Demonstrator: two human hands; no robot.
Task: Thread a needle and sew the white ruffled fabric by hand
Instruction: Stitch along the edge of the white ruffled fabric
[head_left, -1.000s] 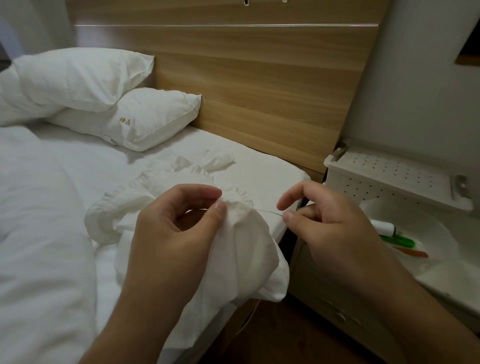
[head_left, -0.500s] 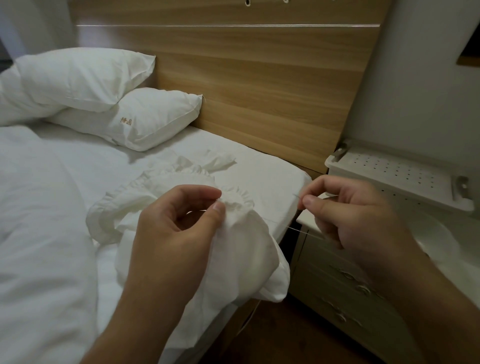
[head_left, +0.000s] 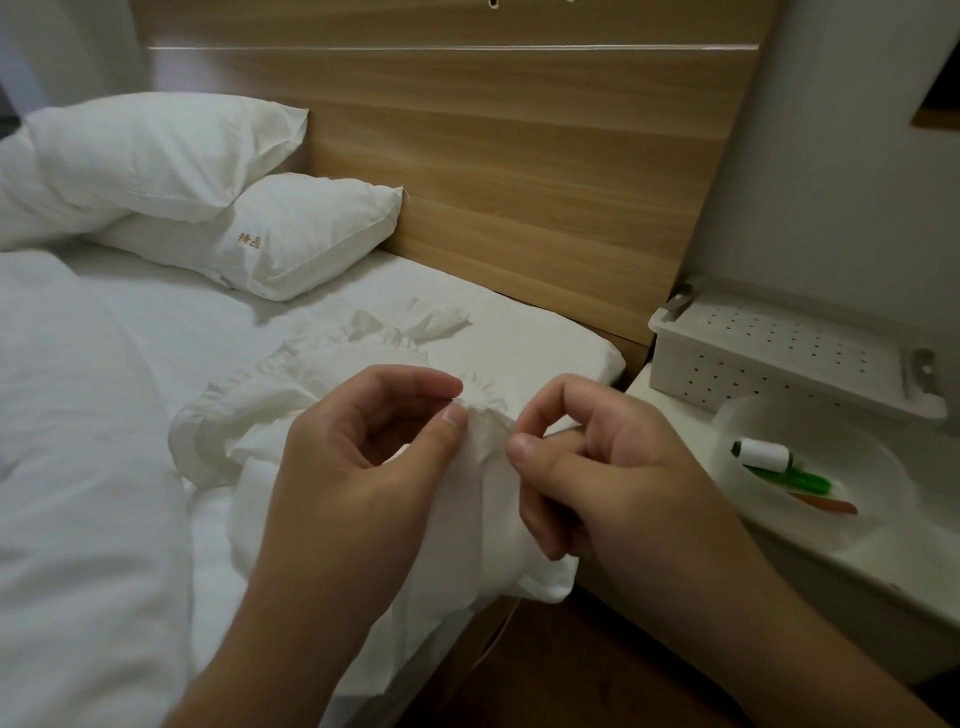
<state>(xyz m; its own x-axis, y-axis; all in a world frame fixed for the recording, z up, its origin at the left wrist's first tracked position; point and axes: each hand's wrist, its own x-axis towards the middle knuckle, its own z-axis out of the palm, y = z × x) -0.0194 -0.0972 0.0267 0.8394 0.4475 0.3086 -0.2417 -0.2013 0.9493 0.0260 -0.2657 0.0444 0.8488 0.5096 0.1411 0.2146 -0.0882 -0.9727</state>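
Hands (head_left: 358, 467) (head_left: 597, 467) pinch ruffled fabric (head_left: 483, 410) between them.

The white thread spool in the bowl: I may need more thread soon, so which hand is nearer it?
Right. The right hand is just left of the spool; the left hand pinches the ruffled fabric farther away.

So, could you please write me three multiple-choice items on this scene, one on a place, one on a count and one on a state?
1. Where does the thread spool lie?
A. in the white bowl
B. on a pillow
C. on the floor

2. How many pillows lean at the headboard?
A. one
B. two
C. four

3. What is the left hand doing?
A. resting flat on the bed
B. pinching the ruffled fabric
C. holding scissors

Answers: 1 A, the spool sits inside the bowl on the bedside unit; 2 B, an upper pillow rests on a lower pillow; 3 B, thumb and forefinger close on the gathered edge.
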